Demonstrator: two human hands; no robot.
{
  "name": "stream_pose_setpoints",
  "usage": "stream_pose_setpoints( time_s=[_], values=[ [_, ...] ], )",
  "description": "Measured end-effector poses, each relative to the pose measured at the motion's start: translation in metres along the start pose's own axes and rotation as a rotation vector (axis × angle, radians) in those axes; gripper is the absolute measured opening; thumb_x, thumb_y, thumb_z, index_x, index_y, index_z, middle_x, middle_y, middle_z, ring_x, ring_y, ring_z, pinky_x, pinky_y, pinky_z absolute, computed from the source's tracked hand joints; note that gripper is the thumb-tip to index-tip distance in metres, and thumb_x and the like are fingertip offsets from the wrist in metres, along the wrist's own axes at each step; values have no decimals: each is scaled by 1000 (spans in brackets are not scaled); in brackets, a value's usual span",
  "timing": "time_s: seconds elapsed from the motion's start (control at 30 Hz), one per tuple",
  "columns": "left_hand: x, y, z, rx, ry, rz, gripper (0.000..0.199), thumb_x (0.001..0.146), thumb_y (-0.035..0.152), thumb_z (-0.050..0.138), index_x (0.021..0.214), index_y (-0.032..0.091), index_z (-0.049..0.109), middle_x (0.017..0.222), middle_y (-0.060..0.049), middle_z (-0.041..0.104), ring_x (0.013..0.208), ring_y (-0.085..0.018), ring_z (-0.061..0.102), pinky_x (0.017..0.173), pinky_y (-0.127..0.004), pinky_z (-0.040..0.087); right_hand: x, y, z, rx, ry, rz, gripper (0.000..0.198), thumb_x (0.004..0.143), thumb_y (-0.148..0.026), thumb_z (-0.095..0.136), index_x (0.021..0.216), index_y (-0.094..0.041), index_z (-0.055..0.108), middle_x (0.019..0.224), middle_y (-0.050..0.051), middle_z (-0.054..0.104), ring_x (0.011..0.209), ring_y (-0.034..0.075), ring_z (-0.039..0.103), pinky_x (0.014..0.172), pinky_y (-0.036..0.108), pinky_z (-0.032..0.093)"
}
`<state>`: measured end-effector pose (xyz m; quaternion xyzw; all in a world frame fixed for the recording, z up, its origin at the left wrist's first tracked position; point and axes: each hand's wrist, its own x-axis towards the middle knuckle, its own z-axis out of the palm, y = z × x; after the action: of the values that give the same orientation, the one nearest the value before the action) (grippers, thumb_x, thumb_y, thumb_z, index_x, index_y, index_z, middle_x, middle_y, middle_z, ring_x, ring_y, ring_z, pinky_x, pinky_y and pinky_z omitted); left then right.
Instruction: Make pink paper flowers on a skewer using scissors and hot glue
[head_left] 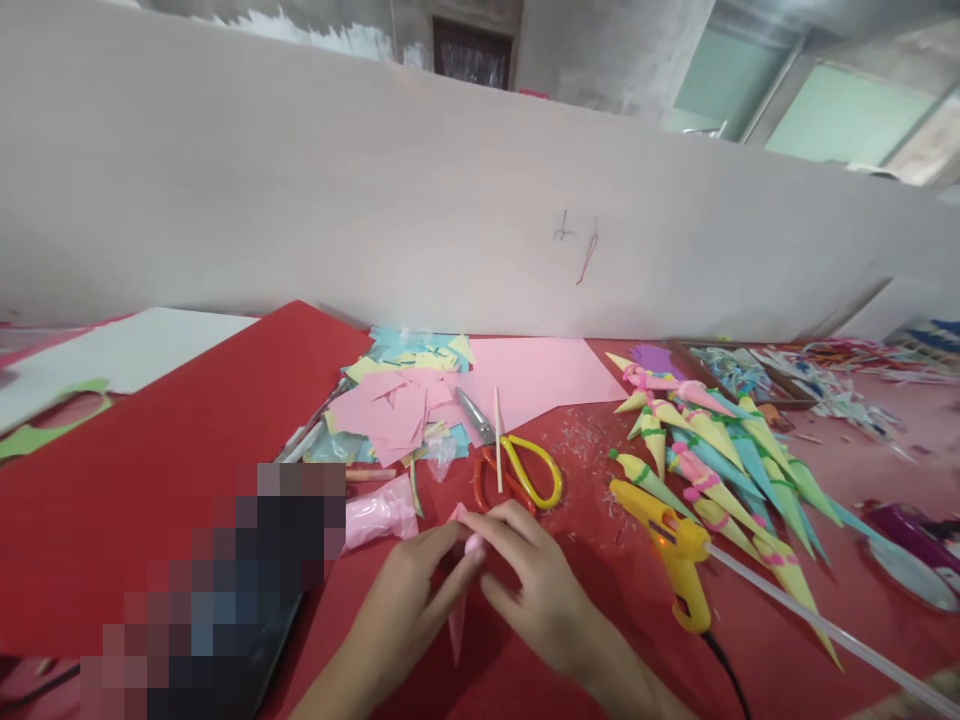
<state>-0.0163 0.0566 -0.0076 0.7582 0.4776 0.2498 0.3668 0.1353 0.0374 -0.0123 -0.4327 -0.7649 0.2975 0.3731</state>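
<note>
A pink paper cone [457,640] points down toward me between my two hands. My left hand [409,590] pinches it near its wide end, with the thumb against a small pink ball [473,544]. From the other side my right hand [536,580] closes its fingertips on the cone's top beside the ball. Fingers cover much of the wide end. Just beyond the hands lie scissors [531,470] with one red and one yellow handle, and a thin wooden stick [497,440]. A pink plastic-wrapped packet [381,513] is left of my left hand.
Right of my hands rests a yellow glue gun [667,545] with a long clear glue stick and a cord. Finished-looking coloured paper cones [720,440] are piled behind it. Pink paper pieces [394,405] and a pink sheet [540,375] lie ahead. A dark, pixelated object [247,610] is at left.
</note>
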Motion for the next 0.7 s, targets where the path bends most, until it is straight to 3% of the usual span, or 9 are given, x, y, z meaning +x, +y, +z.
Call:
stream_pose_setpoints(
  time_s=[0.2,0.43,0.7],
  values=[
    [-3,-1,-1,96,-34,64,21,85,29,39,73,19,53,69,-1,63,59,-15,54,53,-22,36,0,2,-2,43,67,-47,25,80,-13,49,103,-22,53,91,4,56,84,15,54,76,26,46],
    [-3,-8,-2,327,-25,162,18,84,30,42,75,20,55,65,-2,61,57,-16,53,50,-23,32,-2,2,1,-8,67,-39,19,76,-7,48,90,-20,50,87,3,54,83,15,52,74,26,45],
    [0,-8,-2,292,-38,117,23,82,38,43,81,19,56,69,-3,63,60,-17,55,54,-24,36,-3,2,0,0,38,-34,45,73,-2,47,112,-23,46,98,4,55,92,15,53,84,29,44]
  ],
)
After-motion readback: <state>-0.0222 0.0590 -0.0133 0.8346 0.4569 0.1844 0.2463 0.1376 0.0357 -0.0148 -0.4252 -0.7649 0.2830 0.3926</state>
